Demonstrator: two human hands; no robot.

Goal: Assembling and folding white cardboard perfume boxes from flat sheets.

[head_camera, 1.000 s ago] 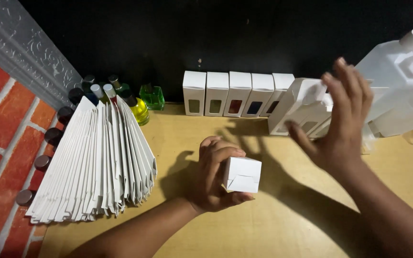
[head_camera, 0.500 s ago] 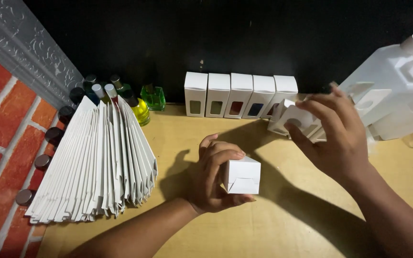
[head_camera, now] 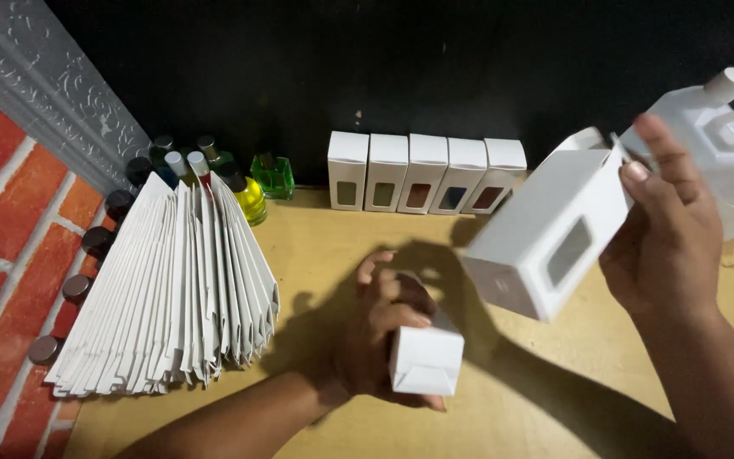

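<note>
So, quick rundown of the bench: a fanned stack of flat white carton blanks (head_camera: 167, 293) sits on the left of the wooden table (head_camera: 324, 255), with a bunch of small capped bottles (head_camera: 176, 161) tucked behind it against the brick wall (head_camera: 10, 238). A yellow bottle (head_camera: 251, 200) and a green one (head_camera: 274, 176) stand just past the stack. 5 assembled white window boxes (head_camera: 425, 172) line up in a row at the back, and a big translucent jug (head_camera: 724, 144) sits at the far right, partly hidden behind the raised hand.

Right hand (head_camera: 669, 242) is up off the table, fingers wrapped around the far end of a white window box (head_camera: 550, 229), index finger on its open top flap. That box is tilted, window facing the camera, and it blocks part of the view of the jug.

Left hand (head_camera: 380, 336) rests low near the table's middle, fingers curled shut around a smaller white box (head_camera: 426, 357), whose folded end points toward the camera.
</note>
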